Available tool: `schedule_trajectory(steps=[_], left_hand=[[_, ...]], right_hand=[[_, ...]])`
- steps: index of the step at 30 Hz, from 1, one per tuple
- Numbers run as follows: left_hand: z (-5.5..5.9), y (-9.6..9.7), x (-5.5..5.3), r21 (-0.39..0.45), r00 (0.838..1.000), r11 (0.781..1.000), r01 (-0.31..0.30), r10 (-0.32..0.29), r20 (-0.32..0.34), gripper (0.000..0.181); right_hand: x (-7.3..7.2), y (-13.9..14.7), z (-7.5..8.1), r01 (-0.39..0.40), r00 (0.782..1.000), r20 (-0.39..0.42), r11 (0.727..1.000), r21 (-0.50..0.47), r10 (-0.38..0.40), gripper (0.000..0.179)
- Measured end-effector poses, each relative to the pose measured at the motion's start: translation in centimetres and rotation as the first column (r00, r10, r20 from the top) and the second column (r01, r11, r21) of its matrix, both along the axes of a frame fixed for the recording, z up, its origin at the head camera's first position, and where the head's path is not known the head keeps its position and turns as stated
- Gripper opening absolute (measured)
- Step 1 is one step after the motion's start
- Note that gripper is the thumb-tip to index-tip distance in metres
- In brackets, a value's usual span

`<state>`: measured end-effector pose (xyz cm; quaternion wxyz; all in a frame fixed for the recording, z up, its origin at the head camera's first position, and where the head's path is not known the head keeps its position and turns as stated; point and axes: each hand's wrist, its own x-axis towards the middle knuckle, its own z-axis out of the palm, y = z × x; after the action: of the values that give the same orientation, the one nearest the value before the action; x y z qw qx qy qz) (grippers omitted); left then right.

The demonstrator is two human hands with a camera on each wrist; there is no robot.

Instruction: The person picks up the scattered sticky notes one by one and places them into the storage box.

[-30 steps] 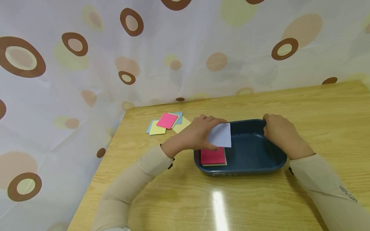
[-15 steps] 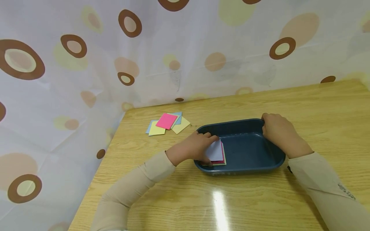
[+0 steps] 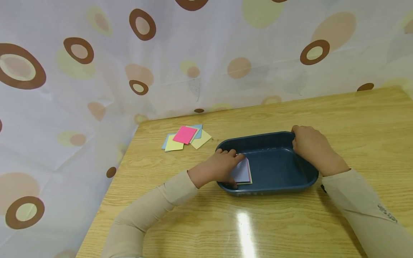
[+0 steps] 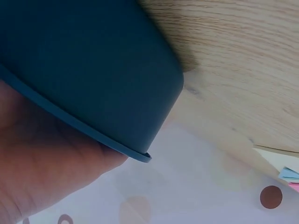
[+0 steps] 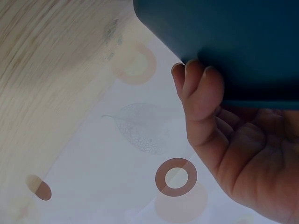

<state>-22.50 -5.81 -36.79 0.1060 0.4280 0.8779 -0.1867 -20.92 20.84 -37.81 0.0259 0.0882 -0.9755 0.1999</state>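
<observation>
A dark blue plastic tray (image 3: 280, 170) stands on the table in the head view. In its left end lies a square stack of sticky notes (image 3: 242, 173), pale lilac on top, with pink and yellow-green edges showing. My left hand (image 3: 222, 168) reaches over the left rim and holds this stack between thumb and fingers; its fingertips are partly hidden in the left wrist view by the tray wall (image 4: 98, 74). At the far right corner my right hand (image 3: 311, 150) grips the rim, with fingers (image 5: 205, 93) curled against the outside in the right wrist view.
Behind and left of the tray, a loose pile of pink, yellow and blue sticky notes (image 3: 185, 135) lies on the wooden table (image 3: 193, 222). A patterned curtain (image 3: 193, 53) hangs along the table's back and left edges.
My left hand has lowered the lilac sticky notes into the tray, onto the pink ones, and the stack's edges now line up more closely. The right hand stays on the rim.
</observation>
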Motion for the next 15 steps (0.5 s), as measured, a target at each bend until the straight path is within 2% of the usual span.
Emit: schedule_trajectory(steps=[2,5,11,15], left_hand=[[-0.1,0.1,-0.1,-0.002,1.0,1.0,0.001,-0.001,0.0,0.097],[0.0,0.4,-0.2,-0.001,0.999,1.0,-0.002,0.002,0.037,0.095],[-0.1,0.9,-0.2,0.012,0.992,1.0,0.021,-0.022,0.128,0.077],[-0.2,1.2,-0.2,0.012,0.993,0.999,0.045,-0.046,0.112,0.067]], right_hand=[[0.0,0.0,0.0,-0.001,1.0,-0.007,1.0,0.0,0.001,0.026],[0.0,0.0,0.0,-0.004,1.0,-0.014,1.0,0.0,0.004,0.026],[0.0,-0.1,0.0,-0.003,1.0,-0.013,1.0,0.002,0.003,0.025],[0.0,0.0,0.0,0.001,1.0,-0.016,1.0,0.0,-0.001,0.025]])
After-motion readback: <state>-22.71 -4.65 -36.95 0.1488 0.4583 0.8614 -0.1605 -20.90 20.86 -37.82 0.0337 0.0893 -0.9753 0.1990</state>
